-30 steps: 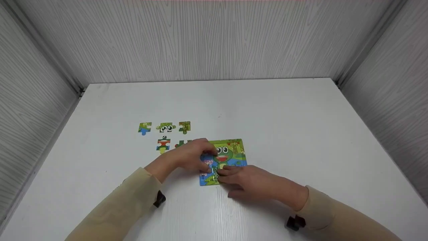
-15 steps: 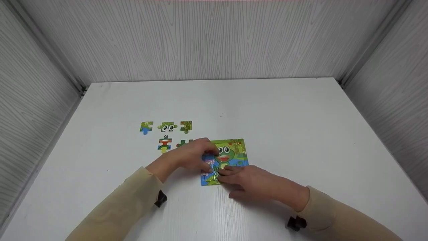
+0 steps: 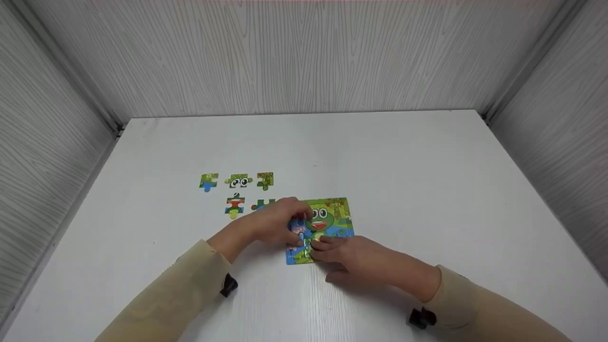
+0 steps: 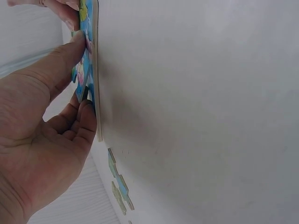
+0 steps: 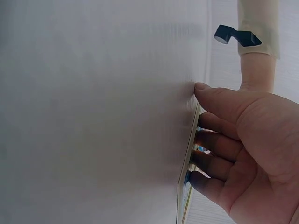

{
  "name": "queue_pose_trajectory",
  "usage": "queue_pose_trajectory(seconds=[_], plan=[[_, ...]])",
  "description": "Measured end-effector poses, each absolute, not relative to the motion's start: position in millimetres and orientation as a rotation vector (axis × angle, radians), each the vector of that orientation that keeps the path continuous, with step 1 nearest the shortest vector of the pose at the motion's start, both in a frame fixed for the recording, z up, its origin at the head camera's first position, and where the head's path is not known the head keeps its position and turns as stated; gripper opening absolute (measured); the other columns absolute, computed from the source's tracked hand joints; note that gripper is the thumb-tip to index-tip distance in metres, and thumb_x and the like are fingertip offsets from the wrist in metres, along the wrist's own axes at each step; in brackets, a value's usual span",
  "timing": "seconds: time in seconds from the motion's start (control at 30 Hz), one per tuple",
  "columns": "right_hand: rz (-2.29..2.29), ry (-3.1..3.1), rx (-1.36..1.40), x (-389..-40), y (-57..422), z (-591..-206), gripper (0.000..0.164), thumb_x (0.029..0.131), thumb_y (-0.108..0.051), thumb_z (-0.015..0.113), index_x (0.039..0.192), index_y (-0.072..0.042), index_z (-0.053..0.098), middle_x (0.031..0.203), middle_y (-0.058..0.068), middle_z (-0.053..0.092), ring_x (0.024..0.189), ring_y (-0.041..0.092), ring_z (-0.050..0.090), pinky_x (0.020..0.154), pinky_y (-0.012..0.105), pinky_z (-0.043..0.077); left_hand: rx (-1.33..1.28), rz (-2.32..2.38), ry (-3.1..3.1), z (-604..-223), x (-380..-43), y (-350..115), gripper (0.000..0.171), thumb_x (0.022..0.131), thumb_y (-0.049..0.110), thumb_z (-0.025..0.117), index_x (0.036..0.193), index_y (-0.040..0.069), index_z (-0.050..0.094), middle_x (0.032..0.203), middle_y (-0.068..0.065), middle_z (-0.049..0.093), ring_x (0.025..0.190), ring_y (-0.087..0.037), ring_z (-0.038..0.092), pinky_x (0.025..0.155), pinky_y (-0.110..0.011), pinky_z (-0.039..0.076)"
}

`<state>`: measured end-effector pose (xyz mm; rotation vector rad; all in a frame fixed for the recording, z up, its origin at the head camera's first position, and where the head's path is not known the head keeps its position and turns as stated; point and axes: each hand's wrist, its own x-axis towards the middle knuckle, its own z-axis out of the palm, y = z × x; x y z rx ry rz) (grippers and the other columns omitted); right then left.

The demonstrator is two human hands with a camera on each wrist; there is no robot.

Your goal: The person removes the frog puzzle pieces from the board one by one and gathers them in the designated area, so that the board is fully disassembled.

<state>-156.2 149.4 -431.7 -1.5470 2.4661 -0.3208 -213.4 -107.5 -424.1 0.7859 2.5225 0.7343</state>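
Observation:
In the head view a frog jigsaw board [image 3: 343, 216] lies flat on the white table. My left hand [image 3: 278, 222] is over its left side. Between thumb and fingers it pinches a blue and pink puzzle piece [image 4: 80, 77], which tilts up from the board in the left wrist view. My right hand [image 3: 354, 256] rests its fingertips on the lower right of the board, partly covering the frog's body. In the right wrist view the right fingers [image 5: 212, 163] lie along the board's edge, and the thumb touches the table.
Loose puzzle pieces lie up and left of the board: a blue-green piece [image 3: 208, 181], one with the frog's eyes [image 3: 238, 181], a green-brown one [image 3: 265, 180] and a mouth piece [image 3: 234, 205]. Another green piece [image 3: 260, 205] is partly behind my left hand. Pale wood-grain walls [image 3: 304, 57] enclose the table.
The view shifts slightly. Both hands keep nearly the same place on the board, the left still pinching the piece; the loose pieces stay put.

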Motion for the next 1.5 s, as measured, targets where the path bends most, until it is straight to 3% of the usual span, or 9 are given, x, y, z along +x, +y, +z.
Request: queue_pose_trajectory(seconds=[0.6,0.93,1.23,1.5], plan=[[-0.326,2.471,-1.504,-155.7,150.3,-431.9,0.055,0.101,-0.027,0.075,0.15,-0.008,0.06,0.157,0.011,0.054,0.144,0.027,0.052,0.112,0.043,0.047,0.748,0.751,2.519,-422.8,-209.0,-107.5,0.052,0.09,0.02,0.087,0.137,0.018,0.064,0.122,-0.001,0.062,0.11,-0.021,0.056,0.104,-0.042,0.048],[-0.315,2.469,-1.53,-156.3,150.2,-432.5,0.053,0.101,-0.026,0.075,0.15,-0.007,0.061,0.156,0.011,0.055,0.145,0.025,0.051,0.113,0.041,0.046,0.756,0.762,2.502,-425.6,-212.6,-111.1,0.049,0.089,0.022,0.086,0.134,0.019,0.067,0.121,0.004,0.061,0.11,-0.019,0.055,0.104,-0.041,0.047],[-0.313,2.464,-1.509,-155.9,150.0,-431.4,0.055,0.102,-0.027,0.075,0.151,-0.008,0.06,0.157,0.01,0.054,0.147,0.024,0.049,0.115,0.04,0.044,0.808,0.806,2.456,-425.3,-218.0,-117.2,0.053,0.088,0.011,0.079,0.139,0.016,0.067,0.132,0.002,0.063,0.116,-0.019,0.056,0.107,-0.04,0.046],[-0.324,2.463,-1.514,-156.0,150.3,-432.0,0.054,0.101,-0.026,0.075,0.15,-0.008,0.06,0.156,0.01,0.054,0.146,0.025,0.05,0.114,0.041,0.045,0.741,0.836,2.472,-426.2,-216.5,-118.9,0.053,0.091,0.013,0.078,0.142,0.013,0.065,0.129,0.001,0.064,0.114,-0.02,0.057,0.108,-0.041,0.046]])
